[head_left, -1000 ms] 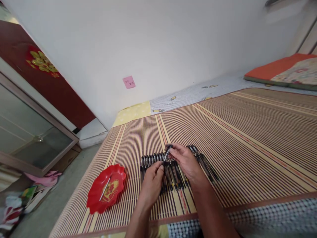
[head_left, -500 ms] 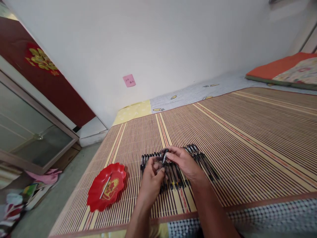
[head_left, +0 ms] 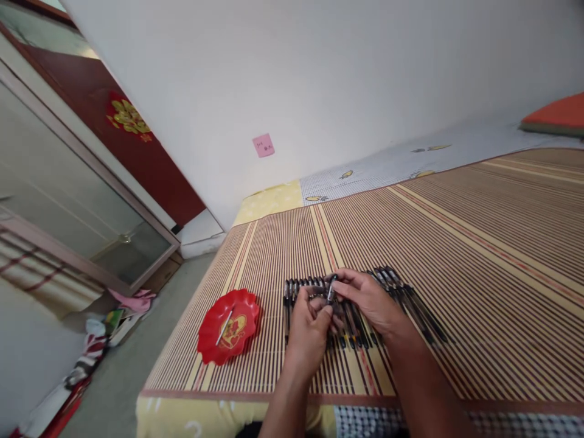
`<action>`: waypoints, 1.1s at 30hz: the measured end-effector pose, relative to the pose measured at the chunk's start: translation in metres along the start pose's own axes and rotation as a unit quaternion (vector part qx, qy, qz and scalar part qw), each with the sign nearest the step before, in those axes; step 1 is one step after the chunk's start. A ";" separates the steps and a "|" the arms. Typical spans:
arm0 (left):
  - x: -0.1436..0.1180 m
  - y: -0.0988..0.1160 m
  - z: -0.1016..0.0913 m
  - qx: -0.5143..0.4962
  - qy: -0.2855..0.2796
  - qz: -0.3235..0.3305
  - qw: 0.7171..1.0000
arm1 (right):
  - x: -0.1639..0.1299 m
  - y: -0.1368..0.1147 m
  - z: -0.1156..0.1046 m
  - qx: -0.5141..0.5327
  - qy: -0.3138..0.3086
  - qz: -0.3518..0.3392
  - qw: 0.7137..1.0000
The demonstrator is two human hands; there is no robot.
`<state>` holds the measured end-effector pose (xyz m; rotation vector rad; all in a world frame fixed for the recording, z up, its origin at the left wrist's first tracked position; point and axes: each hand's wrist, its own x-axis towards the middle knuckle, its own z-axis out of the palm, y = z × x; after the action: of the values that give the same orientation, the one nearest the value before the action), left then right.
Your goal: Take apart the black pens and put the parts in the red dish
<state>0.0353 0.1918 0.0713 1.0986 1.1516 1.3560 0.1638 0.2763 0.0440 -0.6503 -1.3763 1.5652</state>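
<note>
Between my two hands is a black pen (head_left: 331, 292) with a pale label near its cap end. My left hand (head_left: 311, 322) is closed, pinching its lower part between thumb and fingers. The fingertips of my right hand (head_left: 368, 298) grip the upper end. Beneath the hands lie several black pens (head_left: 354, 322) side by side on a striped bamboo mat (head_left: 255, 261), partly hidden by my fingers. More black pens (head_left: 417, 307) lie slanted to the right of my right hand.
A red scalloped plate (head_left: 207, 331) sits on the mat to the left, with a thin white stick (head_left: 224, 327) in it. The mat's front edge (head_left: 219, 396) is near me. Behind is a white wall (head_left: 365, 79) with a pink note (head_left: 263, 145). An orange cushion (head_left: 559, 112) lies far right.
The view has turned left, so everything sits farther right in the picture. Both hands keep their hold on the pen over the row.
</note>
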 end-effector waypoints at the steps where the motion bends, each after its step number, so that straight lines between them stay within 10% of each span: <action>1: -0.001 0.000 0.001 0.001 0.002 0.003 1.000 | 0.000 0.000 0.000 -0.001 -0.001 0.001 1.000; 19: -0.012 0.010 -0.015 0.031 0.021 0.016 0.999 | 0.003 0.005 0.015 0.021 -0.019 0.012 1.000; 28: 0.010 0.031 -0.148 0.114 0.294 0.043 0.948 | 0.009 0.025 -0.005 -0.027 0.078 0.026 0.996; 33: 0.028 0.023 -0.207 0.175 0.348 0.023 0.921 | 0.008 0.024 -0.004 -0.026 0.089 0.033 0.995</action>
<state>-0.1743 0.2020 0.0671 0.8989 1.9560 1.6831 0.1564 0.2868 0.0217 -0.8546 -1.2773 1.4888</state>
